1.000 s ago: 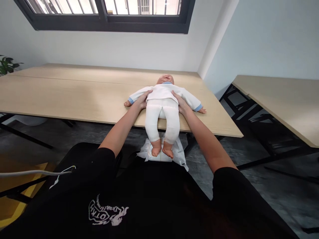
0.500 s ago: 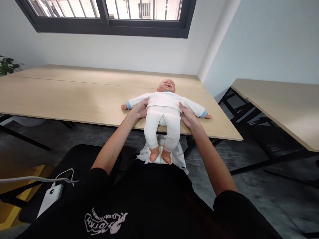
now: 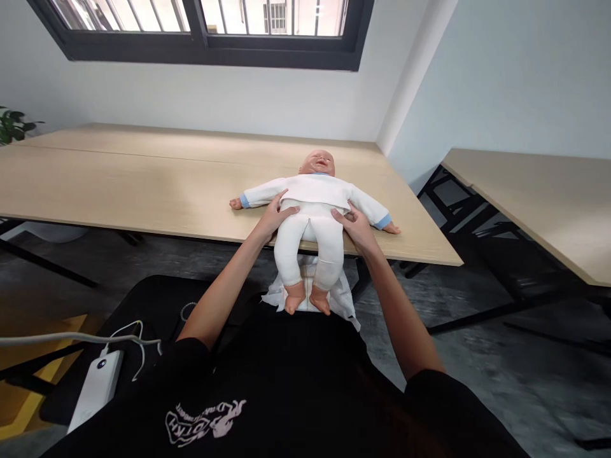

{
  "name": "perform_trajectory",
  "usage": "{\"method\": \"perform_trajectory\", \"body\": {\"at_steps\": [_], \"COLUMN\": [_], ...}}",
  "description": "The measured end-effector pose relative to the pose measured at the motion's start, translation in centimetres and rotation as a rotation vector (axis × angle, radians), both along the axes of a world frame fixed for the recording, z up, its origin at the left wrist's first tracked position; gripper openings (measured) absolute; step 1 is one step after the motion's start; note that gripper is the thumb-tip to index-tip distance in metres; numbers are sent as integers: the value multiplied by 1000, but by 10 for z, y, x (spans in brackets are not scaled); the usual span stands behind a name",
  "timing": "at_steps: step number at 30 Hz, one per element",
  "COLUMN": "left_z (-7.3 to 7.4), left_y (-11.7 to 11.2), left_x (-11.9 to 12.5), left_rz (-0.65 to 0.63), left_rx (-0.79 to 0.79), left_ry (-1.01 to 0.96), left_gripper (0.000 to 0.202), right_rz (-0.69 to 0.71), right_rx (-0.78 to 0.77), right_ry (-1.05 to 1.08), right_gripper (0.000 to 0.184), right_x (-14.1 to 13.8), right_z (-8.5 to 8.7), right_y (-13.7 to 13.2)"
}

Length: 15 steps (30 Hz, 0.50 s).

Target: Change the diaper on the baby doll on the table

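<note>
A baby doll in a white top and white trousers lies on its back at the front edge of a long wooden table, legs hanging over the edge. My left hand grips the doll's waist on its left side. My right hand grips the waist on the other side, fingers curled at the trouser band. A white diaper lies on my lap under the doll's bare feet.
A second wooden table stands to the right across a gap of grey floor. A white power bank with a cable rests at my lower left. A plant sits at the far left. Windows run above the wall.
Both hands slid from the doll's chest sides down to its waist. The doll shifted slightly toward me and my view dropped a little.
</note>
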<state>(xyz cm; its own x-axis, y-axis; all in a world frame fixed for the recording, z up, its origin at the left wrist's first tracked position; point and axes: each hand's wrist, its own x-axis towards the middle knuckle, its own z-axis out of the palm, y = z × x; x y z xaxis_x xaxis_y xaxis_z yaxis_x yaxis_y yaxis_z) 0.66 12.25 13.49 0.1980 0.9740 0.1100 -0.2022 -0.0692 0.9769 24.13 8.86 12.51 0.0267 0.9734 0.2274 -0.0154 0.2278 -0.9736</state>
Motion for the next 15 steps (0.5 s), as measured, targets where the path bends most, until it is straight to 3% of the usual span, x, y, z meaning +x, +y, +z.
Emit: {"method": "perform_trajectory", "body": {"at_steps": [6,12,15], "left_z": [-2,-5,-5], "left_y": [3,3,0], "left_x": [-1,0,0], "left_rz": [2,107,175], "left_rx": [61,100,125], "left_ry": [40,149,240], "left_gripper": [88,81,71], "right_rz": [-77,-310,-368], "right_rx": [66,80,87], "right_ry": [-54,-320,-321], "right_gripper": [76,68,72], "right_x": [-2,-2,-2], "right_z": [-5,-6,-10], "right_y": [1,-2,-3]}}
